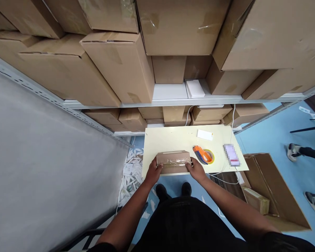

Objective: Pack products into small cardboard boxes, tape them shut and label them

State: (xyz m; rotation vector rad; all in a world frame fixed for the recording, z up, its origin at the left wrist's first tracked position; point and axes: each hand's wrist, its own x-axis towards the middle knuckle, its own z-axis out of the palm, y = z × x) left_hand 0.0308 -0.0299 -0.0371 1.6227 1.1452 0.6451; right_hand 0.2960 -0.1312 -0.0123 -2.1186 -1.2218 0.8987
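A small cardboard box [173,164] with clear tape along its face is held at the front edge of the cream table [170,134]. My left hand [153,171] is closed on its left end, thumb on the near face. At the right end my right hand [196,169] grips it the same way. Just beyond my right hand lies an orange tape dispenser [201,154] beside a roll of yellow tape [211,156]. A white card or label [205,135] rests farther back on the table, and a phone [231,155] lies to the right.
Shelves [173,102] full of cardboard boxes [120,66] rise behind the table. A large open carton [283,196] stands on the floor at right, with a taped box [256,200] inside. Paper scraps [131,175] litter the floor at left. Another person's shoes [294,152] show at right.
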